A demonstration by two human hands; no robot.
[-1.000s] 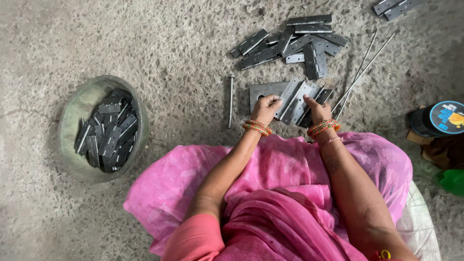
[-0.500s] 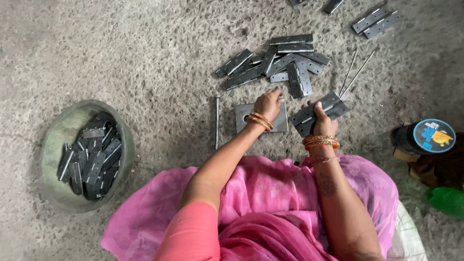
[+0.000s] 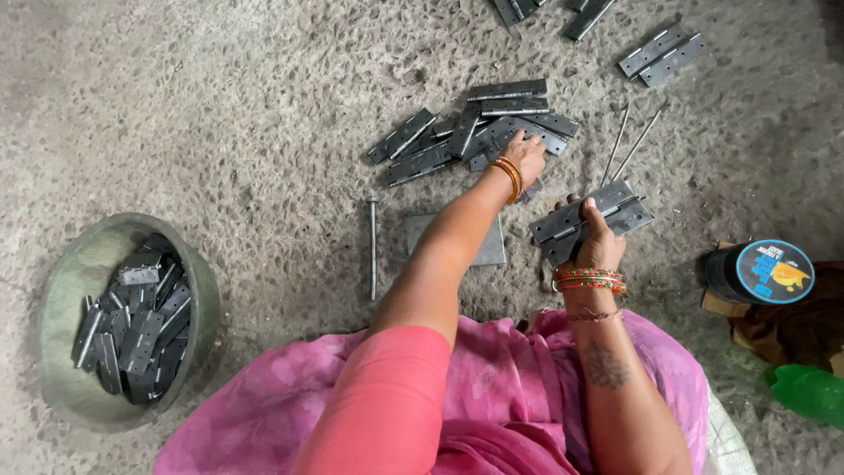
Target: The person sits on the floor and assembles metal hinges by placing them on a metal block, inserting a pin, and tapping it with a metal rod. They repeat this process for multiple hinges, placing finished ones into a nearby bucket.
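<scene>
Left hand (image 3: 526, 151) reaches into the loose hinge pile (image 3: 470, 132) on the floor, fingers curled on one leaf. Right hand (image 3: 596, 237) just beside the pile grips a hinge stack (image 3: 587, 220) — one-handed, it could slide apart; sharp edges may nick fingers.

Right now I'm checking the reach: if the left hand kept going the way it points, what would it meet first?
The left hand is already at the pile of grey hinge plates on the floor; going on, it would meet the plates just beyond its fingertips, though depth is unclear.
</scene>
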